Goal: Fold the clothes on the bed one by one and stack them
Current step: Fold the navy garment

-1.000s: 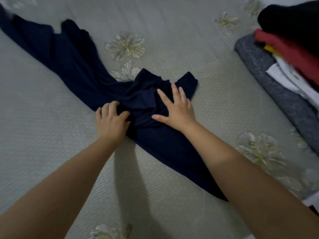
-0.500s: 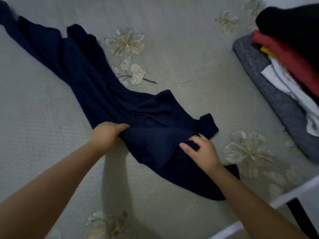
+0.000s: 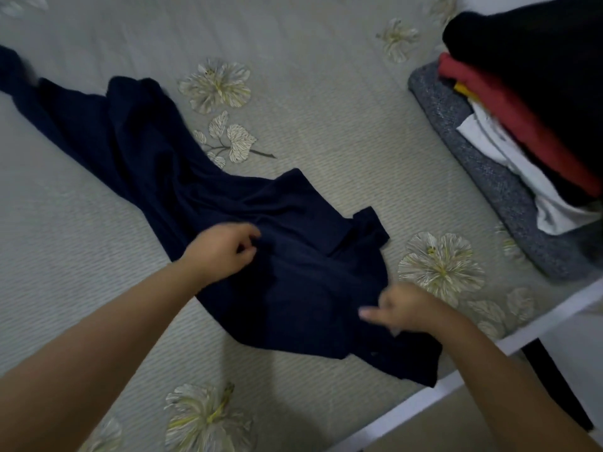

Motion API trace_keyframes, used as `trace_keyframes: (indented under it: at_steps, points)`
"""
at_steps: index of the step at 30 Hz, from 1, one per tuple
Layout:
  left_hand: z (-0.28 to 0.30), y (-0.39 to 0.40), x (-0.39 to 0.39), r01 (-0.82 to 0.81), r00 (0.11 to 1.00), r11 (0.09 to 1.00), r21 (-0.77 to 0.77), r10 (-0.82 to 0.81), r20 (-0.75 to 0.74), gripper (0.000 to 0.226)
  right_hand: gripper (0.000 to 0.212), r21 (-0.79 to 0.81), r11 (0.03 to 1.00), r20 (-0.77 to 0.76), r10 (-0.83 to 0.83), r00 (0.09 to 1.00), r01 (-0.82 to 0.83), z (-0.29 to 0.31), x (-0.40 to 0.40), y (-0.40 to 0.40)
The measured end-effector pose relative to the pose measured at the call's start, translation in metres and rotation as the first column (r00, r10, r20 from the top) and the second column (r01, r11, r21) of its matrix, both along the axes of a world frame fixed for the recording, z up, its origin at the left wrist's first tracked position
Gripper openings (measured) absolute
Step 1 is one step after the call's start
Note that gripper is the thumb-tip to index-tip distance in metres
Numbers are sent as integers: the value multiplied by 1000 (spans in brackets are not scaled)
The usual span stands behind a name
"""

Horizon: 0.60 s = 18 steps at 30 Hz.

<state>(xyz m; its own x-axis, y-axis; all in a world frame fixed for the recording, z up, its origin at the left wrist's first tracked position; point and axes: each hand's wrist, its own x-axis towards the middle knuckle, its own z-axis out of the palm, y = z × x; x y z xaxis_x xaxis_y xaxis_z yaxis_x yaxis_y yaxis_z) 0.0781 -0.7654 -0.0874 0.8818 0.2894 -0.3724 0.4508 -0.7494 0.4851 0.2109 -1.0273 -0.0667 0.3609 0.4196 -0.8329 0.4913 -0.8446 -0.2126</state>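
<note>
The left hand [image 3: 225, 252] has its fingers curled and pinches a fold of the dark blue garment [image 3: 202, 203], while the right hand [image 3: 403, 309], a little blurred, holds the cloth at its near edge with the thumb sticking out. The garment lies crumpled across the bed [image 3: 326, 119], which has a flower pattern. A stack of folded clothes [image 3: 509, 125] sits well apart at the right.
</note>
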Motion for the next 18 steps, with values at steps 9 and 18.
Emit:
trace_keyframes:
  at_steps: [9,18]
  points:
    - [-52,-6,-6,11,1000,930,366,-7,-12,23,86,333,936,465,-60,883,-112,-47,0,78]
    - [-37,6,-79,27,989,988,152,-49,141,53,47,495,827,478,-516,711,267,-37,18,50]
